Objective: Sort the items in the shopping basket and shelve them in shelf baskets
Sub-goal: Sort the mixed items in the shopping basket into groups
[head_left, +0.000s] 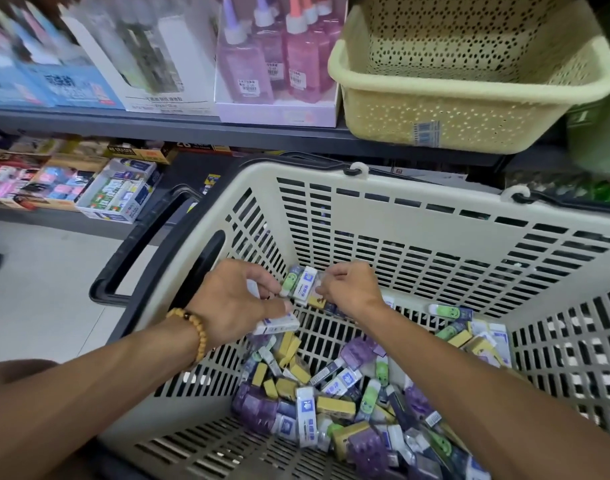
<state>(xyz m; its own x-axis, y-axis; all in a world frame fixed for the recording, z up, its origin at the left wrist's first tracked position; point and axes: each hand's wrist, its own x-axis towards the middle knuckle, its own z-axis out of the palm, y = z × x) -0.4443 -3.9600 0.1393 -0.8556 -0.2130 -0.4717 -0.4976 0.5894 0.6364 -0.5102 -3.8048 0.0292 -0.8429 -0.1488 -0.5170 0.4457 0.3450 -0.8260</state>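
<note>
Down at the six o'clock half of the view, the cream slatted shopping basket [417,216] holds a loose heap of small boxed erasers [334,400], piled thickest toward five o'clock, with a few strays against the wall at three o'clock. Sorting looks to be at an early stage: the heap is large and mixed, and the pale yellow perforated shelf basket [469,109] on the shelf at one o'clock shows no items inside, as far as its visible interior can be read. Both hands work near the basket's far wall, close to the centre of the view. The left hand [237,299], with a wooden bead bracelet [192,332] at the wrist, has its fingers curled round several white and blue eraser boxes, one pinned under the thumb at its lower edge. The right hand [348,289] has its fingers bent and closed on a small clutch of erasers, a green one and a white one showing between the two hands. The erasers come in several kinds: white with blue print, yellow, purple and green with a cartoon face, all jumbled together. Judging by that, nearly all the separating and all the shelving remain. Glue bottles [279,46] stand on the shelf at twelve o'clock.
</note>
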